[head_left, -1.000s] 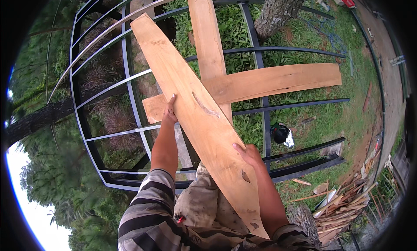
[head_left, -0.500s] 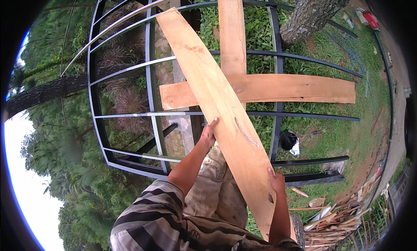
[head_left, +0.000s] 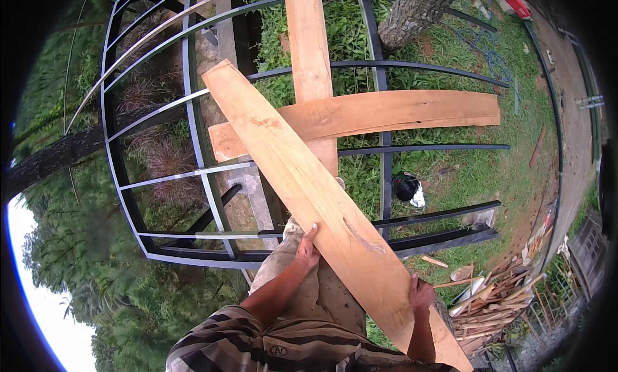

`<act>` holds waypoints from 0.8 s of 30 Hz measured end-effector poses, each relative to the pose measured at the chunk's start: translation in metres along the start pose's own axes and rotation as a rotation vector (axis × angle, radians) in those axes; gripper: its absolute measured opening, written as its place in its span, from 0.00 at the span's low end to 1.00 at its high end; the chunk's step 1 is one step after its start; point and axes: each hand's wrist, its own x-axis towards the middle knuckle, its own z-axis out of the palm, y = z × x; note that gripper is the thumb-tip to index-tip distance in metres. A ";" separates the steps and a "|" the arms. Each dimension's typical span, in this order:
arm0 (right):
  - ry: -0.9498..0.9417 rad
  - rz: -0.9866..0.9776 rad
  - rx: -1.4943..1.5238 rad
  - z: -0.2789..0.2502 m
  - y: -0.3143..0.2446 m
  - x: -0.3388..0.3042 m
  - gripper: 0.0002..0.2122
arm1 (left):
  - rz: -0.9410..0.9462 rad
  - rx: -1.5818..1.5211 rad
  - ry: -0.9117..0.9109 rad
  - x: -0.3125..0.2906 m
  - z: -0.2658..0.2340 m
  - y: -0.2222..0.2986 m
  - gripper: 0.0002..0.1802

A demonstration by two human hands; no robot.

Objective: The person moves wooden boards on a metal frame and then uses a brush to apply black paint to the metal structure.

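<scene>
Left grip point(head_left: 309, 248) and right grip point(head_left: 421, 295) clasp opposite edges of 1 scarred wooden plank point(head_left: 337, 235), 2 flat boards point(head_left: 412, 111) crossed below on 1 black metal frame point(head_left: 425, 149).

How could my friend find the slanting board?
Look for the big dark frame. Over it, two boards cross, with the slanting board reaching toward the person. Only that one is held, by the left hand and right hand.

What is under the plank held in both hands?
The crosswise plank passes beneath the held plank, emerging on both sides; trousers show along its lower edge. Covered stretches, and any contact between planks, are hidden.
</scene>
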 end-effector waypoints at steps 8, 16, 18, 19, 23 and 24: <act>-0.035 -0.068 0.016 -0.004 -0.009 0.029 0.29 | 0.185 -0.020 -0.078 -0.018 -0.004 0.017 0.41; -0.177 -0.149 0.058 -0.059 -0.052 0.024 0.34 | 0.255 -0.040 0.040 -0.095 0.007 0.056 0.43; -0.353 -0.103 -0.010 -0.088 -0.053 0.019 0.38 | 0.220 -0.079 0.085 -0.118 0.011 0.057 0.40; -0.389 -0.128 -0.008 -0.092 -0.049 0.019 0.39 | 0.230 -0.095 0.082 -0.121 0.009 0.057 0.39; -0.400 -0.169 0.052 -0.113 -0.030 -0.009 0.41 | 0.263 -0.154 0.079 -0.125 -0.007 0.038 0.34; -0.426 -0.150 0.055 -0.111 -0.027 -0.015 0.40 | 0.268 -0.153 0.074 -0.134 -0.006 0.033 0.33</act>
